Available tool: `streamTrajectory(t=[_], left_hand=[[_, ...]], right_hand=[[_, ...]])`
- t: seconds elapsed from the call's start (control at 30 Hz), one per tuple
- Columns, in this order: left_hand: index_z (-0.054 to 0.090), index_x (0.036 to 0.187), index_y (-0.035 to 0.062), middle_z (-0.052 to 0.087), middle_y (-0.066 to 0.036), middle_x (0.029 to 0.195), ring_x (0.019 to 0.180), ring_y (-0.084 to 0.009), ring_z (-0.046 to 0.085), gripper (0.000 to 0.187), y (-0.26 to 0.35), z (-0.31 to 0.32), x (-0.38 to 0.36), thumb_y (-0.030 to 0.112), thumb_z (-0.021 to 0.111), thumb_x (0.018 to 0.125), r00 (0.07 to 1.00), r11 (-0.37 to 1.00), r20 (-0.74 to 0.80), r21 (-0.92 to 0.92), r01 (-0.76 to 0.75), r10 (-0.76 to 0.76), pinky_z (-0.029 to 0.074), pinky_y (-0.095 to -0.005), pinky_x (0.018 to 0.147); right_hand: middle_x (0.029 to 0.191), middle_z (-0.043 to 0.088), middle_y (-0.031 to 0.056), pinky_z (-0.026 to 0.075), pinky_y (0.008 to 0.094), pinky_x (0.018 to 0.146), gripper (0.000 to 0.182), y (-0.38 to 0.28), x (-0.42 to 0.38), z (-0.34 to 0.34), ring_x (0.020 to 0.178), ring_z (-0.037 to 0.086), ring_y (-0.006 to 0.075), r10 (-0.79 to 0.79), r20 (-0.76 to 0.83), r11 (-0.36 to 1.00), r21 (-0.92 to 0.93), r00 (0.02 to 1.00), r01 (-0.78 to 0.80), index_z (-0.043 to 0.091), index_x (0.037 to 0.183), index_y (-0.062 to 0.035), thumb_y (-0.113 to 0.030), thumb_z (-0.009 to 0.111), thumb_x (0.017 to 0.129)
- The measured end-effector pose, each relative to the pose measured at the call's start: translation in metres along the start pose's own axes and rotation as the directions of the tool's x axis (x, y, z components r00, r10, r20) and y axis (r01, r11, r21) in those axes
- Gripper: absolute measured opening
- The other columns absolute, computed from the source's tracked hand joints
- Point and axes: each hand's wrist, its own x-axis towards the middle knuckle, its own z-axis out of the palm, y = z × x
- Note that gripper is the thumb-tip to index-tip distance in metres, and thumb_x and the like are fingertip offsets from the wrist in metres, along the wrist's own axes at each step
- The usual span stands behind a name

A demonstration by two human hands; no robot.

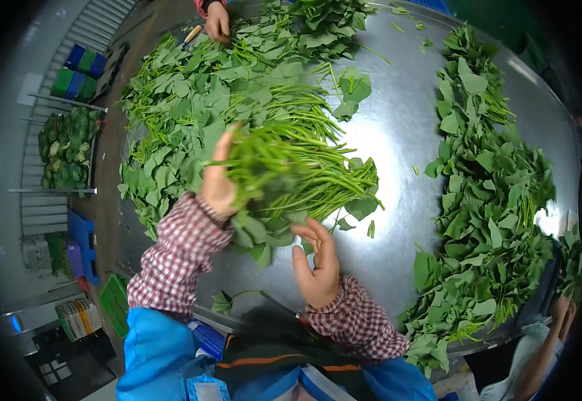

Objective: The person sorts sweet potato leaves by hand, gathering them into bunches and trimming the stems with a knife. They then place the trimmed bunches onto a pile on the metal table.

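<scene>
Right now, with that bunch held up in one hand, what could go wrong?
1. The left hand alone grips the bunch of greens; the right hand is open beside it, so stems may slip out.
2. Loose leaves lie near the table edge and could slide off.

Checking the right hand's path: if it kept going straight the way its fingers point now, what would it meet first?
Most likely the bundle of green leafy stalks held by the left hand. The open right hand points up towards its drooping lower leaves, just above the fingers. Depth is unclear.
</scene>
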Motion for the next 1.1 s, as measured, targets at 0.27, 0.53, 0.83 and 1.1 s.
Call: streamTrajectory(t=[0.27, 0.53, 0.83, 1.1], left_hand=[[0.029, 0.130, 0.0110, 0.037, -0.010, 0.125, 0.106, -0.0233, 0.046, 0.057, -0.002, -0.074, -0.039, 0.008, 0.056, 0.081, 0.783, 0.368, 0.481, 0.699, -0.614, 0.394, 0.046, -0.0362, 0.087], [-0.003, 0.137, 0.0103, 0.007, -0.026, 0.138, 0.127, -0.0350, 0.023, 0.113, 0.038, -0.070, -0.008, 0.020, 0.078, 0.059, 0.734, -0.402, 0.678, 0.686, -0.607, 0.048, 0.027, -0.0440, 0.101], [0.011, 0.136, 0.0093, 0.050, -0.018, 0.108, 0.101, -0.0284, 0.049, 0.091, 0.067, -0.107, 0.027, 0.016, 0.072, 0.069, 0.721, 0.132, 0.691, 0.721, -0.681, -0.051, 0.031, -0.0448, 0.096], [0.016, 0.136, 0.0134, 0.052, -0.017, 0.100, 0.094, -0.0294, 0.053, 0.065, 0.152, -0.115, -0.029, 0.020, 0.054, 0.084, 0.652, 0.630, 0.581, 0.283, -0.723, 0.487, 0.027, -0.0481, 0.100]], right_hand=[[0.134, 0.018, 0.0173, 0.030, 0.0355, 0.098, 0.077, 0.014, 0.083, 0.029, 0.122, 0.029, 0.0261, 0.222, -0.224, 0.831, 0.553, 0.949, -0.064, 0.008, 0.136, -0.0034, 0.008, 0.045, 0.068], [0.142, 0.014, 0.0181, 0.012, 0.0380, 0.105, 0.066, 0.011, 0.128, 0.028, 0.132, 0.013, 0.0280, -0.280, 0.338, 0.823, 0.566, 0.899, 0.043, 0.038, 0.123, -0.0036, -0.012, 0.049, 0.058], [0.133, 0.030, 0.0226, 0.017, 0.0433, 0.104, 0.041, -0.008, 0.130, 0.038, 0.127, 0.025, 0.0318, -0.411, 0.466, 0.891, 0.388, 0.784, 0.236, 0.044, 0.116, 0.0005, -0.011, 0.054, 0.078], [0.104, 0.055, 0.0153, 0.045, 0.0326, 0.082, 0.023, 0.078, 0.154, -0.021, 0.097, 0.052, 0.0242, 0.474, -0.357, 0.614, 0.789, 0.805, -0.012, 0.043, 0.106, -0.0006, -0.015, 0.047, 0.088]])
